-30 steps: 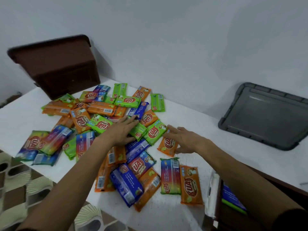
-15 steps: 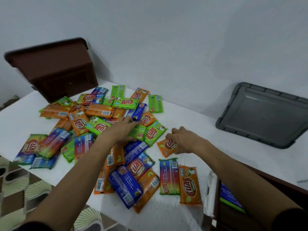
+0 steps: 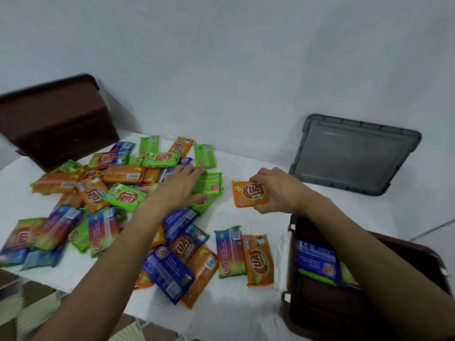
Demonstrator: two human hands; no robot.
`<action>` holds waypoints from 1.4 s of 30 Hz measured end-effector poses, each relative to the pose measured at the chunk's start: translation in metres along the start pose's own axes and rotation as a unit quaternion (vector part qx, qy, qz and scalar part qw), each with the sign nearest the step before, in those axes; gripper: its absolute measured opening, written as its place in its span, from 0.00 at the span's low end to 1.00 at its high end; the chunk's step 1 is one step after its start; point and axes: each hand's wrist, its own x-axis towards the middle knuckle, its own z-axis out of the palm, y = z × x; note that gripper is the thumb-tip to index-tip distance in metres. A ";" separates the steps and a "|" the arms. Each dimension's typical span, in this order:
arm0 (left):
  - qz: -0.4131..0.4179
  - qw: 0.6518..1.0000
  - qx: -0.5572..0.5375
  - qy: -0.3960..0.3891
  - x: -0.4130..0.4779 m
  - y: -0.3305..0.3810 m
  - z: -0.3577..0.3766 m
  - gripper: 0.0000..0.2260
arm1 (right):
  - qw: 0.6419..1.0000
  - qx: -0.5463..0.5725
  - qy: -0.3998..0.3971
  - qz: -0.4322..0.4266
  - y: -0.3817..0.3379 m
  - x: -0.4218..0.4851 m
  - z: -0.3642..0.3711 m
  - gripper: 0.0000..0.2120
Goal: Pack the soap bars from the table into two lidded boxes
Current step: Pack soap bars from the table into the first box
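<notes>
Several wrapped soap bars in orange, green and blue lie heaped on the white table. My right hand grips an orange soap bar and holds it tilted just above the table, right of the heap. My left hand lies flat with fingers spread on a green soap bar at the heap's right side. A brown box stands open at the lower right under my right forearm, with a blue bar and a green one inside.
A grey lid leans at the back right against the wall. A second brown box stands at the back left behind the heap. The table's front edge runs along the lower left, with patterned floor below.
My right hand has closed on the orange bar and lifted it off the table to the right. My left hand has slid right onto the green bar.
</notes>
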 end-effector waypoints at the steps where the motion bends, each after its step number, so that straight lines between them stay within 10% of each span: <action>1: 0.014 1.000 -0.003 0.005 0.000 0.011 -0.003 0.35 | 1.000 0.003 0.013 0.007 0.006 -0.011 -0.004 0.30; 23: 0.228 0.966 0.119 0.020 -0.010 0.243 0.001 0.38 | 0.984 0.035 0.026 0.171 0.095 -0.253 -0.003 0.35; 42: 0.170 0.959 0.197 -0.110 -0.015 0.287 0.067 0.30 | 0.985 0.003 -0.032 0.171 0.096 -0.239 0.086 0.34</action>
